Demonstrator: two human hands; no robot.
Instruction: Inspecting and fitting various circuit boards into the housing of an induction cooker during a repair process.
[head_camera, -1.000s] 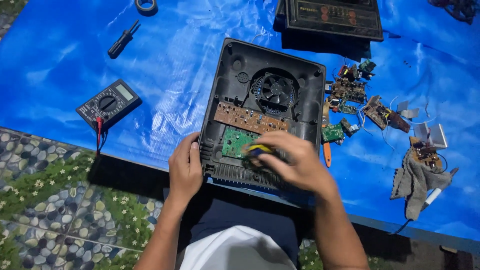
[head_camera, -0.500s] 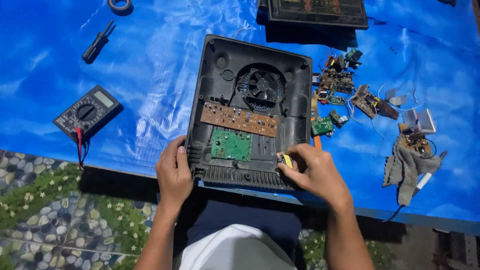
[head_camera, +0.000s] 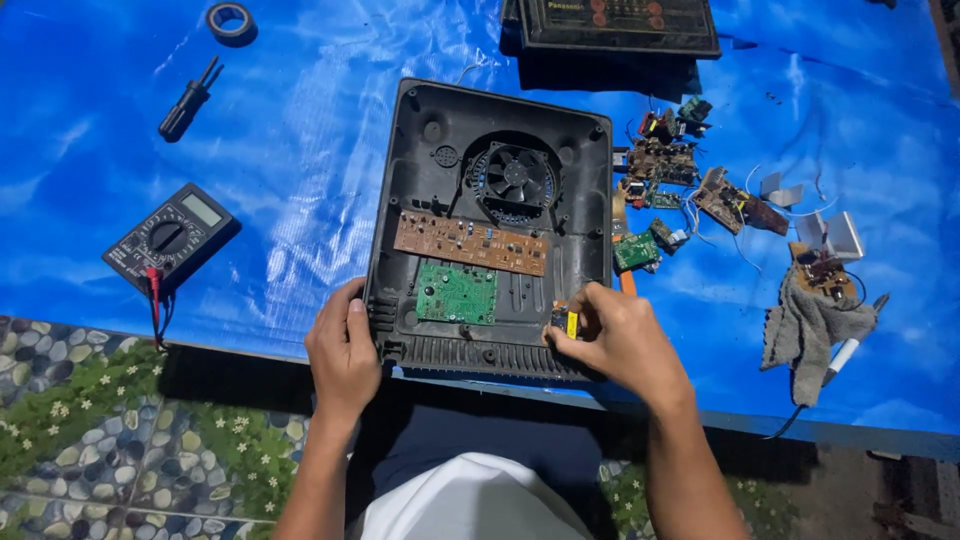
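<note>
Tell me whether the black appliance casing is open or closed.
Open. The black casing lies with no cover, so its fan, brown circuit board and green circuit board show inside.

Open tarp (head_camera: 330, 170) left of casing (head_camera: 490, 215), loose boards (head_camera: 690, 190) crowding right

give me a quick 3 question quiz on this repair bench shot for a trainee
1. True or false: the left hand grips the near left edge of the open black casing.
2. Which lies nearest the right hand? A) tape roll B) multimeter C) green circuit board
3. Fill in: the right hand's fingertips pinch a small ____-coloured tool tip at the casing's near right corner.

Key:
1. True.
2. C; it sits inside the casing, below the brown circuit board and the fan.
3. Yellow.
</note>
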